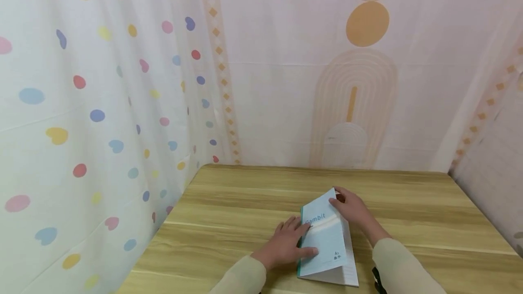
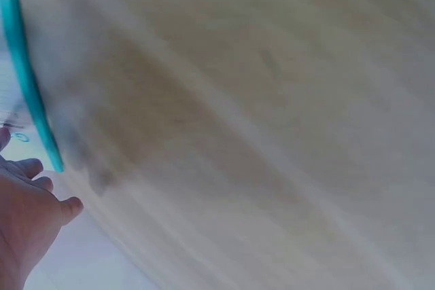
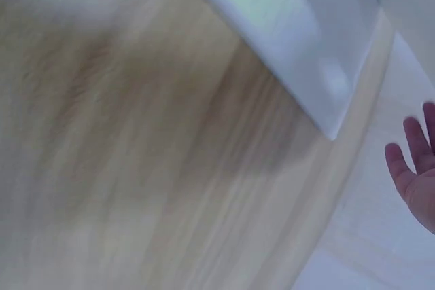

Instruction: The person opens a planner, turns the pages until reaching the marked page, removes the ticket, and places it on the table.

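Observation:
A notebook (image 1: 323, 239) with a light blue cover marked "Gambit" and a teal spine lies on the table in the head view. Its front cover is lifted along the right side, so a white page shows beneath. My left hand (image 1: 288, 244) rests on the cover by the spine, fingers spread and thumb out. At the upper right corner, my right hand (image 1: 353, 208) holds the cover's edge, thumb on the front and other fingers partly hidden behind. The left wrist view catches the teal spine (image 2: 30, 86) beside the left hand; the right wrist view has the notebook's white corner (image 3: 319, 110).
The wood-grain table (image 1: 229, 221) reaches back to a pale curtain (image 1: 278, 103) with arch and circle prints. On the left hangs a white curtain (image 1: 102, 149) with coloured dots. A dark object (image 1: 377, 280) shows at the right sleeve.

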Demonstrator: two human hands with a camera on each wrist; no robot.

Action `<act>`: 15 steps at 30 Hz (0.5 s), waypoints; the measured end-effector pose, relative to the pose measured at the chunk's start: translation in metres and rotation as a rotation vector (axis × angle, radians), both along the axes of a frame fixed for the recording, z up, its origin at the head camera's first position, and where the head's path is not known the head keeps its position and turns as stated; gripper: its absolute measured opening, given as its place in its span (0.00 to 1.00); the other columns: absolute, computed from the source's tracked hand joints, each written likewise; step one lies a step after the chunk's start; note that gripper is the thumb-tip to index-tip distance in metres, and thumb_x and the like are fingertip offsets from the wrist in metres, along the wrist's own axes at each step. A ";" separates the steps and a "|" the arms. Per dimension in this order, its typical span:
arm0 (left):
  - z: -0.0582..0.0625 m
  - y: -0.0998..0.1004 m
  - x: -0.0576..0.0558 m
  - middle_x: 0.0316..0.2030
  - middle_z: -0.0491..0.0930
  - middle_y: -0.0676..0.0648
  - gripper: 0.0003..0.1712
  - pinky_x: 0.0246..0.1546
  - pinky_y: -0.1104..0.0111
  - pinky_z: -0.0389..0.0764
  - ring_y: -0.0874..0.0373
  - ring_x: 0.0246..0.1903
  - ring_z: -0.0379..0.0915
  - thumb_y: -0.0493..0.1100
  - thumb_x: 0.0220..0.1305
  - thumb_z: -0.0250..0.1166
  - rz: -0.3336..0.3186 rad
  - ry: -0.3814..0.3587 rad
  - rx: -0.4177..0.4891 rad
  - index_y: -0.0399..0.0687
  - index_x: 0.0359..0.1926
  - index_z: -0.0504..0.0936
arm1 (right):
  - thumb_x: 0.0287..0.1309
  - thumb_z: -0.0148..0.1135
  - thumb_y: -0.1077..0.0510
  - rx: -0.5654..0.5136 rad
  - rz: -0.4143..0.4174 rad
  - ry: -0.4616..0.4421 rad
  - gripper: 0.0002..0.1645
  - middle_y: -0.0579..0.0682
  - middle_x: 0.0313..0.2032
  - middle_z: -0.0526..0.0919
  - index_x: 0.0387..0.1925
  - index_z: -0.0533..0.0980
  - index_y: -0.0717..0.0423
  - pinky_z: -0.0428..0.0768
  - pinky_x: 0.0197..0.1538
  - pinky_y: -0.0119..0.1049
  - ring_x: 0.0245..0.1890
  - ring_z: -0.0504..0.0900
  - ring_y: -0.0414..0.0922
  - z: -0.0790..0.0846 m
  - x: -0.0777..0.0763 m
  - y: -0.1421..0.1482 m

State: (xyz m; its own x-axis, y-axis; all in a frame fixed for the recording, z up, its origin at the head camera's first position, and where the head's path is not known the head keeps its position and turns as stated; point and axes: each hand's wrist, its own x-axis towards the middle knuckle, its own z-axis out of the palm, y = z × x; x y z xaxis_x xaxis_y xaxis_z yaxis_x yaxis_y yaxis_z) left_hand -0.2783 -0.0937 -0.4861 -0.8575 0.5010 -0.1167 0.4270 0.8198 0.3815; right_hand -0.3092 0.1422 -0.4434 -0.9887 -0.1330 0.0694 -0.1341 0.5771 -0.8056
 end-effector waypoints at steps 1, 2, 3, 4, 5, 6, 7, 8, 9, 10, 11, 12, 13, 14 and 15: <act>0.002 0.002 -0.001 0.76 0.54 0.44 0.49 0.71 0.44 0.47 0.46 0.75 0.43 0.77 0.61 0.53 0.001 -0.001 0.013 0.58 0.76 0.61 | 0.73 0.53 0.52 -0.003 0.003 0.009 0.35 0.70 0.61 0.73 0.72 0.59 0.69 0.71 0.60 0.59 0.61 0.72 0.65 0.003 0.000 -0.002; 0.004 0.003 -0.001 0.75 0.55 0.44 0.49 0.71 0.45 0.48 0.45 0.75 0.44 0.77 0.62 0.53 0.000 -0.001 0.028 0.57 0.76 0.62 | 0.74 0.53 0.52 -0.003 0.010 0.020 0.35 0.70 0.59 0.74 0.71 0.59 0.70 0.72 0.60 0.59 0.60 0.73 0.64 0.005 -0.001 -0.004; 0.006 0.004 -0.002 0.75 0.55 0.42 0.48 0.71 0.45 0.49 0.45 0.75 0.45 0.76 0.63 0.53 -0.005 0.000 0.045 0.56 0.75 0.62 | 0.74 0.53 0.52 -0.019 0.016 0.023 0.35 0.70 0.58 0.75 0.71 0.59 0.70 0.73 0.59 0.58 0.59 0.74 0.63 0.007 -0.001 -0.005; 0.008 0.006 -0.003 0.74 0.56 0.41 0.47 0.71 0.46 0.51 0.45 0.74 0.47 0.75 0.65 0.52 -0.013 0.008 0.060 0.54 0.75 0.62 | 0.74 0.52 0.52 -0.028 0.022 0.031 0.34 0.70 0.57 0.76 0.71 0.59 0.70 0.73 0.58 0.58 0.58 0.75 0.63 0.009 -0.001 -0.007; 0.011 0.007 -0.004 0.74 0.58 0.40 0.46 0.70 0.46 0.53 0.45 0.74 0.49 0.73 0.66 0.52 -0.023 0.019 0.077 0.52 0.75 0.62 | 0.75 0.51 0.52 -0.048 0.024 0.034 0.34 0.69 0.56 0.77 0.71 0.60 0.70 0.73 0.59 0.58 0.58 0.76 0.62 0.011 -0.001 -0.009; 0.014 0.008 -0.005 0.73 0.59 0.40 0.45 0.70 0.47 0.55 0.45 0.73 0.51 0.72 0.68 0.51 -0.029 0.020 0.102 0.51 0.75 0.62 | 0.75 0.50 0.52 -0.071 0.030 0.038 0.33 0.68 0.56 0.78 0.71 0.60 0.70 0.73 0.59 0.58 0.57 0.77 0.62 0.012 -0.001 -0.011; 0.017 0.009 -0.006 0.73 0.60 0.40 0.43 0.69 0.48 0.57 0.45 0.72 0.53 0.70 0.70 0.51 -0.036 0.021 0.136 0.49 0.75 0.62 | 0.76 0.49 0.53 -0.108 0.029 0.033 0.32 0.67 0.55 0.79 0.71 0.60 0.70 0.72 0.60 0.58 0.56 0.78 0.61 0.014 -0.001 -0.013; 0.020 0.010 -0.006 0.72 0.61 0.40 0.42 0.68 0.49 0.59 0.45 0.71 0.55 0.68 0.71 0.50 -0.042 0.016 0.178 0.47 0.75 0.62 | 0.77 0.47 0.53 -0.149 0.036 0.026 0.31 0.66 0.54 0.80 0.71 0.61 0.70 0.72 0.60 0.59 0.56 0.78 0.60 0.015 -0.001 -0.015; 0.024 0.010 -0.007 0.71 0.62 0.40 0.42 0.67 0.49 0.62 0.45 0.71 0.57 0.67 0.72 0.49 -0.044 0.007 0.222 0.46 0.75 0.62 | 0.77 0.45 0.53 -0.191 0.044 0.020 0.31 0.66 0.54 0.80 0.71 0.60 0.69 0.71 0.60 0.60 0.55 0.79 0.60 0.017 -0.001 -0.018; 0.029 0.011 -0.007 0.71 0.62 0.40 0.41 0.67 0.49 0.63 0.45 0.70 0.58 0.66 0.73 0.48 -0.039 -0.014 0.273 0.45 0.75 0.61 | 0.78 0.44 0.54 -0.225 0.054 0.017 0.30 0.66 0.54 0.80 0.71 0.60 0.70 0.70 0.61 0.61 0.56 0.79 0.60 0.018 -0.001 -0.020; 0.034 0.011 -0.008 0.72 0.62 0.41 0.41 0.66 0.49 0.64 0.45 0.70 0.58 0.67 0.73 0.48 -0.025 -0.043 0.327 0.46 0.75 0.61 | 0.78 0.42 0.55 -0.263 0.064 0.009 0.29 0.66 0.54 0.81 0.71 0.60 0.69 0.69 0.62 0.61 0.55 0.79 0.60 0.019 -0.001 -0.022; 0.038 0.012 -0.008 0.72 0.61 0.42 0.41 0.66 0.48 0.64 0.45 0.70 0.58 0.67 0.74 0.47 -0.006 -0.077 0.381 0.47 0.76 0.60 | 0.78 0.41 0.56 -0.292 0.080 0.002 0.29 0.66 0.55 0.80 0.71 0.60 0.70 0.69 0.62 0.61 0.56 0.79 0.60 0.020 -0.001 -0.025; 0.042 0.012 -0.008 0.73 0.60 0.43 0.41 0.66 0.47 0.64 0.45 0.70 0.57 0.68 0.73 0.46 0.015 -0.108 0.430 0.48 0.76 0.59 | 0.79 0.41 0.56 -0.314 0.094 -0.003 0.28 0.66 0.56 0.79 0.71 0.60 0.70 0.69 0.62 0.61 0.56 0.79 0.60 0.020 -0.001 -0.027; 0.046 0.012 -0.008 0.73 0.59 0.44 0.41 0.65 0.45 0.64 0.44 0.70 0.57 0.69 0.73 0.46 0.041 -0.137 0.471 0.51 0.76 0.58 | 0.79 0.40 0.58 -0.326 0.113 -0.001 0.28 0.67 0.57 0.78 0.70 0.60 0.71 0.70 0.61 0.60 0.57 0.78 0.61 0.021 -0.001 -0.030; 0.049 0.011 -0.009 0.74 0.58 0.45 0.42 0.65 0.44 0.63 0.44 0.71 0.57 0.70 0.72 0.46 0.065 -0.158 0.498 0.53 0.77 0.58 | 0.78 0.41 0.58 -0.329 0.129 0.003 0.27 0.68 0.58 0.77 0.70 0.61 0.71 0.71 0.61 0.60 0.57 0.78 0.61 0.021 0.000 -0.032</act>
State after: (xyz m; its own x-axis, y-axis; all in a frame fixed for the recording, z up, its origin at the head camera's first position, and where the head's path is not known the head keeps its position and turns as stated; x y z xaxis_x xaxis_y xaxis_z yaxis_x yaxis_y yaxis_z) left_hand -0.2874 -0.0823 -0.4371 -0.8801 0.4746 -0.0082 0.2868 0.5454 0.7876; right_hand -0.3095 0.1102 -0.4222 -0.9650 -0.2268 0.1321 -0.1916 0.2650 -0.9450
